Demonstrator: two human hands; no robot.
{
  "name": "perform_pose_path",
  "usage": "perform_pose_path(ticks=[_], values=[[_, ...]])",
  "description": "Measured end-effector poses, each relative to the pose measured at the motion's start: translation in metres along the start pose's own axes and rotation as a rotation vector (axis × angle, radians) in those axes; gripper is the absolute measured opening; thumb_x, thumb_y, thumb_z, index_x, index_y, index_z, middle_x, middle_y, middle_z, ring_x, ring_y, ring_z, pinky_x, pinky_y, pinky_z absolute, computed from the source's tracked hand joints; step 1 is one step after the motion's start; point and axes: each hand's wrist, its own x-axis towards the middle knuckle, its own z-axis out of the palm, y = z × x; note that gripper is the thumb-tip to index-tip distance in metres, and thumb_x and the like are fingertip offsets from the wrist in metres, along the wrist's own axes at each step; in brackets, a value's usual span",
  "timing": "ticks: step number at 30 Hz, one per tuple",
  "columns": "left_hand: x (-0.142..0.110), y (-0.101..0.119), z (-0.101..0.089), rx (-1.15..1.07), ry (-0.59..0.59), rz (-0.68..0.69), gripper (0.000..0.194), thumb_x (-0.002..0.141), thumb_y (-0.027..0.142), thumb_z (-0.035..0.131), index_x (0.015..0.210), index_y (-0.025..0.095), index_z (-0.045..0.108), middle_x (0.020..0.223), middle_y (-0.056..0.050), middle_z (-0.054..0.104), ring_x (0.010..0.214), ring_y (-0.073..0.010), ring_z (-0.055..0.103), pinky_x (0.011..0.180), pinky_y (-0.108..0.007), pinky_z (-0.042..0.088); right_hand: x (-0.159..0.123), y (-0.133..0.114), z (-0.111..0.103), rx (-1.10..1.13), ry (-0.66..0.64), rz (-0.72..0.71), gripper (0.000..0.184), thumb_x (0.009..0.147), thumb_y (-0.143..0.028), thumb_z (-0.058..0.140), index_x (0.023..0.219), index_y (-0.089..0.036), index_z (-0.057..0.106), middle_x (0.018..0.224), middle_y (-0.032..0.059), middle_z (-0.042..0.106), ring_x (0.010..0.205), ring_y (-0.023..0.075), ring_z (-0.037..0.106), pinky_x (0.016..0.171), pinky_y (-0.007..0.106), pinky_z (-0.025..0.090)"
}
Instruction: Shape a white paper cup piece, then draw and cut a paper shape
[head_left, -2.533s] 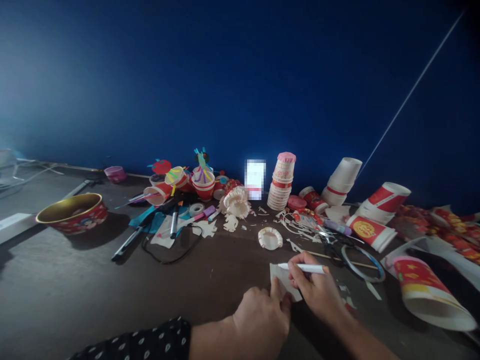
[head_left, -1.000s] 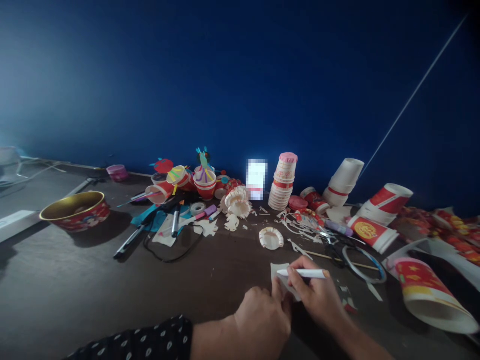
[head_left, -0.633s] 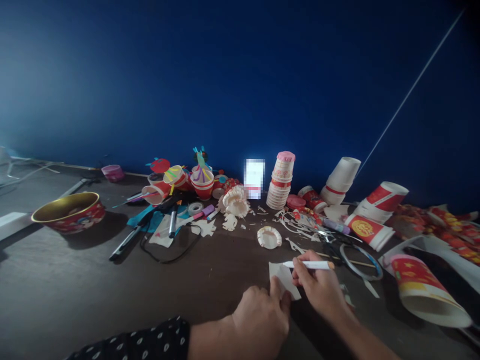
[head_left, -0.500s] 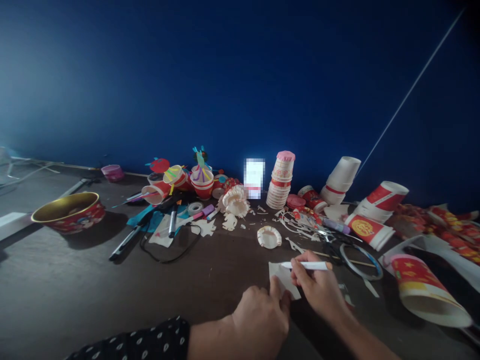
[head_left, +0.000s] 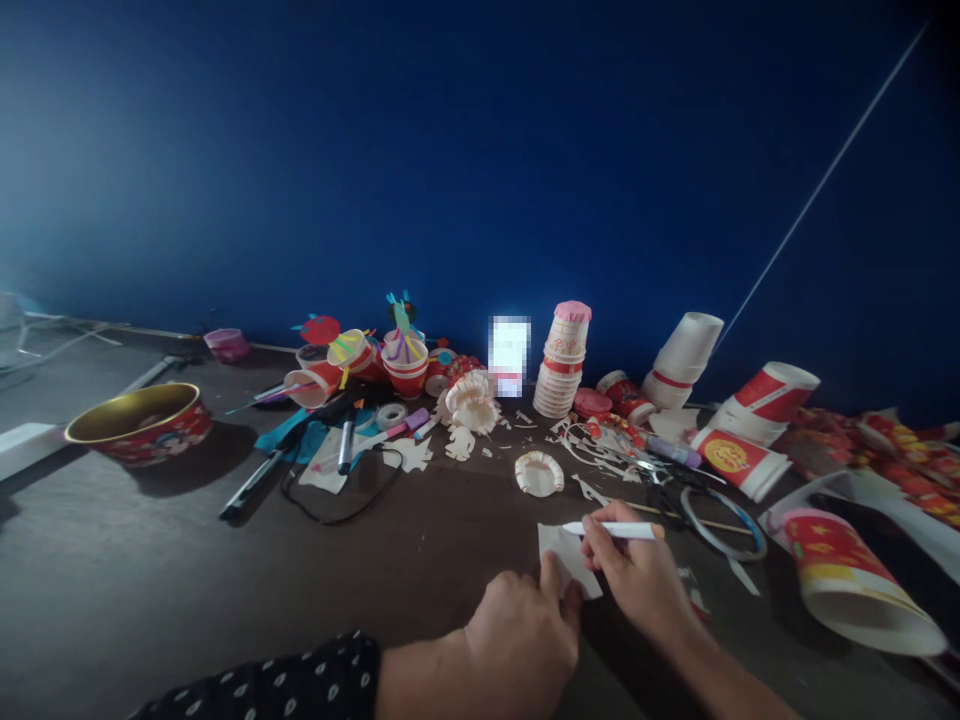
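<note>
Nearest: dark dotted sleeve (head_left: 262, 682) on the left forearm, at the bottom edge of view. Left hand (head_left: 521, 642) curled narrow, fingers (head_left: 551, 580) on the lower edge of a white paper piece (head_left: 564, 556), which lies on the dark tabletop (head_left: 420, 570). Right hand (head_left: 637, 585) in a narrow pen grip around a white marker (head_left: 619, 531) with an orange end; its tip sits at the paper's upper edge, and the hand hides part of the sheet's right side.

Just right of the hands: small paper scraps, then a wire hoop (head_left: 724, 525) and black-handled scissors (head_left: 667, 497), with a thin wooden stick between them. Far right, a large red-and-yellow paper cup (head_left: 855, 580) lies on its side.

Ahead, well apart from the hands: a crimped paper cup base (head_left: 539, 473), a frilled paper flower (head_left: 472, 403), a black cable (head_left: 337, 495), and a tape roll (head_left: 391, 416).

Farthest: a gold-lined red bowl (head_left: 139, 425) to the left, a tall stack of paper cups (head_left: 559, 360) and a blurred bright block (head_left: 509, 355) against the blue wall (head_left: 480, 150).
</note>
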Motion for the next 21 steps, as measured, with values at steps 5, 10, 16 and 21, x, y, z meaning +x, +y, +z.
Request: perform_pose_path(ticks=[5, 10, 16, 21], values=[[0.0001, 0.0004, 0.0007, 0.015, -0.010, -0.016, 0.044, 0.085, 0.026, 0.036, 0.125, 0.008, 0.038, 0.123, -0.027, 0.044, 0.071, -0.0224, 0.061, 0.051, -0.031, 0.045, 0.0004, -0.0013, 0.0005, 0.019, 0.005, 0.024, 0.030, 0.079, -0.050, 0.044, 0.072, -0.021, 0.049, 0.056, 0.0013, 0.061, 0.050, 0.0175, 0.061, 0.049, 0.025, 0.047], [0.0000, 0.0014, 0.0008, 0.021, -0.018, -0.021, 0.044, 0.087, 0.027, 0.035, 0.127, 0.009, 0.037, 0.124, -0.027, 0.043, 0.073, -0.0229, 0.061, 0.051, -0.031, 0.044, -0.0001, -0.0019, 0.0003, -0.002, -0.002, 0.010, 0.029, 0.079, -0.050, 0.044, 0.072, -0.022, 0.049, 0.056, 0.0010, 0.061, 0.052, 0.0176, 0.061, 0.050, 0.026, 0.047], [-0.0004, 0.0006, 0.0005, 0.036, -0.028, -0.006, 0.046, 0.086, 0.026, 0.038, 0.128, 0.008, 0.036, 0.124, -0.028, 0.042, 0.072, -0.0229, 0.061, 0.051, -0.030, 0.043, -0.0001, -0.0004, -0.0005, -0.053, -0.002, -0.012, 0.029, 0.080, -0.049, 0.043, 0.070, -0.022, 0.049, 0.053, 0.0002, 0.061, 0.049, 0.0171, 0.060, 0.048, 0.026, 0.045], [-0.0005, 0.0007, 0.0039, 0.043, 0.002, -0.005, 0.044, 0.086, 0.025, 0.036, 0.126, 0.008, 0.038, 0.123, -0.028, 0.044, 0.070, -0.0224, 0.061, 0.050, -0.030, 0.043, 0.0001, -0.0022, -0.0018, -0.094, -0.008, -0.041, 0.028, 0.080, -0.045, 0.042, 0.067, -0.022, 0.049, 0.049, -0.0006, 0.060, 0.046, 0.0156, 0.057, 0.047, 0.025, 0.042]])
